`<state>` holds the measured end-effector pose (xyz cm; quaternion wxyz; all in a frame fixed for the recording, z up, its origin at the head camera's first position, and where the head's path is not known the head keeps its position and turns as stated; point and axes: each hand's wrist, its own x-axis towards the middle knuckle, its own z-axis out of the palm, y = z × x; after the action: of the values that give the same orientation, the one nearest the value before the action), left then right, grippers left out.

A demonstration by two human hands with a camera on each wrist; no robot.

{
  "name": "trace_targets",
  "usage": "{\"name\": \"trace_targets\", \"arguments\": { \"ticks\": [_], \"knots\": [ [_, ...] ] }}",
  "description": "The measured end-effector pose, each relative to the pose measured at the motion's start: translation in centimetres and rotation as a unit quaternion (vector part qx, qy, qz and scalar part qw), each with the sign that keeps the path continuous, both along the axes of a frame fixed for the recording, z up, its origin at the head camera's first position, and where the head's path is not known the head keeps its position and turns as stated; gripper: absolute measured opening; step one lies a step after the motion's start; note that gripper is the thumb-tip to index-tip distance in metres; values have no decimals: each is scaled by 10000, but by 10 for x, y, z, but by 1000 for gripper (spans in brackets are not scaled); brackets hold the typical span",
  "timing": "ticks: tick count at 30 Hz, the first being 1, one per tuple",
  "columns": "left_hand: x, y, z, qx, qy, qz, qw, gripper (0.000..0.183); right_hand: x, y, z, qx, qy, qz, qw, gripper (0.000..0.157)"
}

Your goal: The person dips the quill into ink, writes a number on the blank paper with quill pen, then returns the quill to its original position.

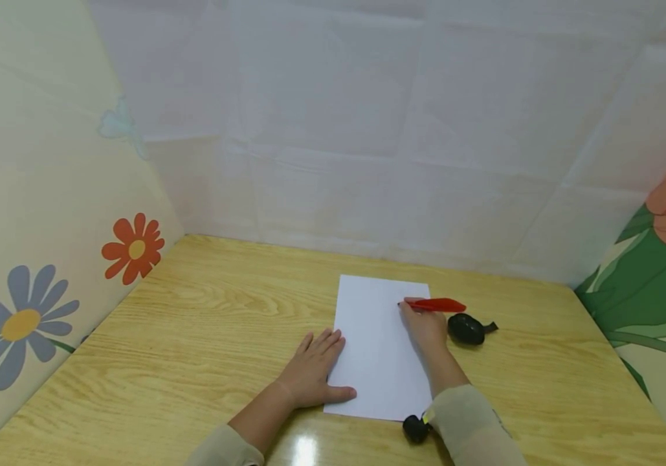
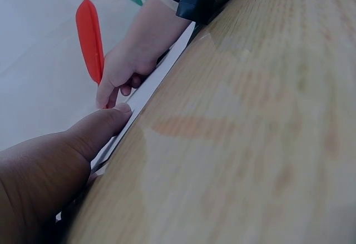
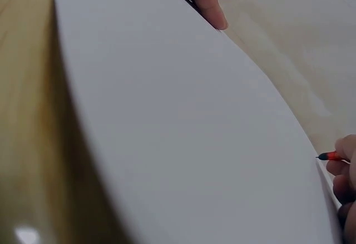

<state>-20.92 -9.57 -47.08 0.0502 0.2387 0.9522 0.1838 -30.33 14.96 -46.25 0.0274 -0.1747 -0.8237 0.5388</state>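
Observation:
A sheet of white paper (image 1: 376, 356) lies on the wooden table, with no marks visible on it. My right hand (image 1: 428, 329) pinches a red feather-shaped pen (image 1: 442, 304) near its dark tip, over the upper right part of the sheet. In the right wrist view the tip of the pen (image 3: 332, 155) is right at the paper's surface. My left hand (image 1: 312, 372) rests at the sheet's left edge, fingers extended and thumb spread onto its lower left corner. The left wrist view has the feather standing up above the right hand (image 2: 125, 69).
Just right of my right hand sits a glossy black oval object (image 1: 466, 329) with a short tab. A small black device (image 1: 416, 428) is at my right wrist. Behind the wooden table (image 1: 193, 336) hangs a white cloth (image 1: 333, 129); flower-printed panels (image 1: 47, 194) flank the sides.

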Motion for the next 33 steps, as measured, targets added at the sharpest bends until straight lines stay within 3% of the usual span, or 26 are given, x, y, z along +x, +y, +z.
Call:
{"name": "trace_targets", "arguments": {
  "ticks": [12, 21, 33],
  "knots": [
    [1, 1, 2, 84, -84, 21, 9999, 98, -4, 2, -6, 520, 324, 284, 9977, 39],
    [1, 2, 2, 34, -34, 24, 10000, 98, -3, 2, -3, 329, 21, 285, 9991, 41],
    [0, 2, 0, 9, -13, 26, 10000, 98, -5, 0, -5, 144, 104, 297, 9994, 30]
  ]
}}
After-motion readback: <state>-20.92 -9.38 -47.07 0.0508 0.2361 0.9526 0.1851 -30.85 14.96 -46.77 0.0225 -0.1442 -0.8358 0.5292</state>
